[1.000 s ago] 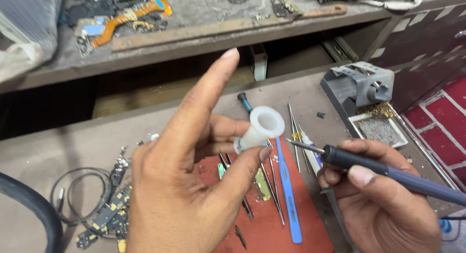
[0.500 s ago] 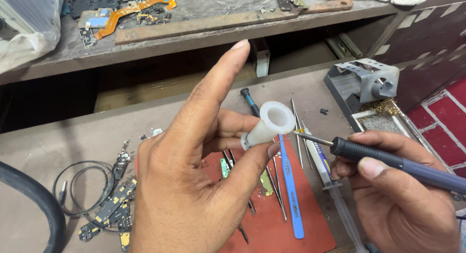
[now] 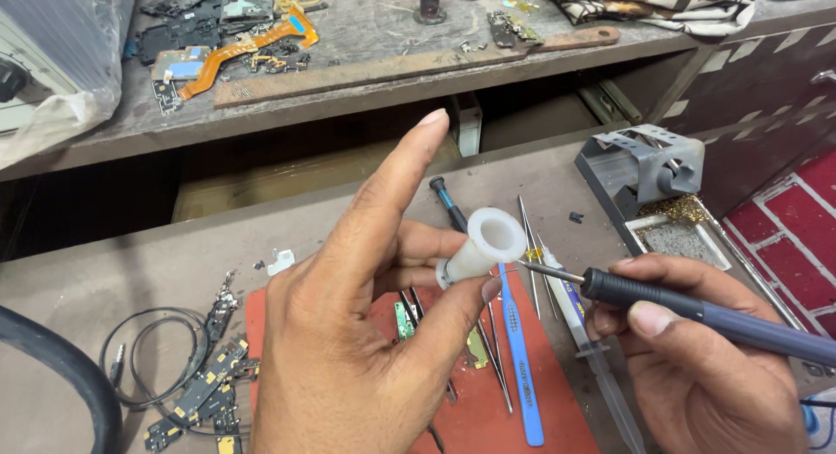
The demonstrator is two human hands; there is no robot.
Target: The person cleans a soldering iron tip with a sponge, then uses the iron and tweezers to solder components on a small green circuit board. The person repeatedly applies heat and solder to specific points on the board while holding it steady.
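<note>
The left hand (image 3: 348,332) pinches a small white plastic spool (image 3: 481,245) between thumb and middle finger, forefinger raised clear, above the red rubber mat (image 3: 470,410) on the table (image 3: 174,254). The right hand's (image 3: 697,367) fingers wrap the dark-handled soldering iron (image 3: 662,302), its tip just beside the spool. The spool looks light, stiff and smooth, probably slippery; its narrow waist seems the surest hold.

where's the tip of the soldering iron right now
In the head view, the soldering iron, held in the right hand, points left; its tip sits just right of the white plastic spool pinched in the left hand, above the red mat.
</note>
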